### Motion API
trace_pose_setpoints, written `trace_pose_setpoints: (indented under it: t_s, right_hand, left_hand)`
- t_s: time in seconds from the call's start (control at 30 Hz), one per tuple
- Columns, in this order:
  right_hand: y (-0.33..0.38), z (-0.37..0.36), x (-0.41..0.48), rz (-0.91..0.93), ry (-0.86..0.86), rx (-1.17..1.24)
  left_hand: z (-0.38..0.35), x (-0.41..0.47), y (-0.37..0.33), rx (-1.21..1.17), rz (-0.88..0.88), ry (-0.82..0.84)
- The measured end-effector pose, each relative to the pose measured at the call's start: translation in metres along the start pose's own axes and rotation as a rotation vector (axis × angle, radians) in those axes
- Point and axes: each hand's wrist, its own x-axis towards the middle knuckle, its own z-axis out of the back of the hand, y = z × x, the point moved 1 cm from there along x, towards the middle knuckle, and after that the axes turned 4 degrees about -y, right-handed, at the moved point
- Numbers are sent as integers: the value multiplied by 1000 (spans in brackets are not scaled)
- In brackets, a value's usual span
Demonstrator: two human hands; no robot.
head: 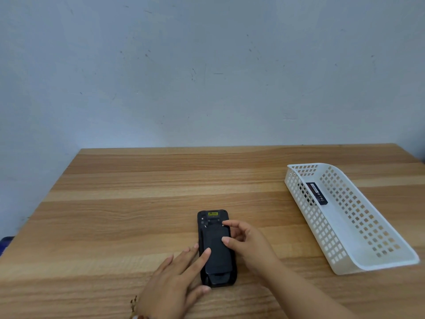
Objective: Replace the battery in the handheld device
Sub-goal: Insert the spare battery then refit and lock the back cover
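Observation:
A black handheld device lies face down on the wooden table, its back cover on and a yellow label at its far end. My left hand rests against the device's left side, index finger on the cover and thumb at the near end. On the right edge, my right hand touches the device with its fingertips, one near a small red spot up the side. Neither hand lifts the device. A black battery with a label lies in the white basket at the right.
The white perforated basket sits slanted on the right part of the table, close to the right edge. A pale wall stands behind the table's far edge. Bare wood stretches to the left and behind the device.

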Motion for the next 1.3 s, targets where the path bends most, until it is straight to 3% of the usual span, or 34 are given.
trace_pose_setpoints:
  t_s: [0.6,1.3]
  right_hand:
    - [-10,-3,3,-30,-41,-7]
    - [-6,-2,3,16,-24,-174]
  left_hand:
    - [0,1,-1,2,10,16]
    - [-4,1,1,5,6,0]
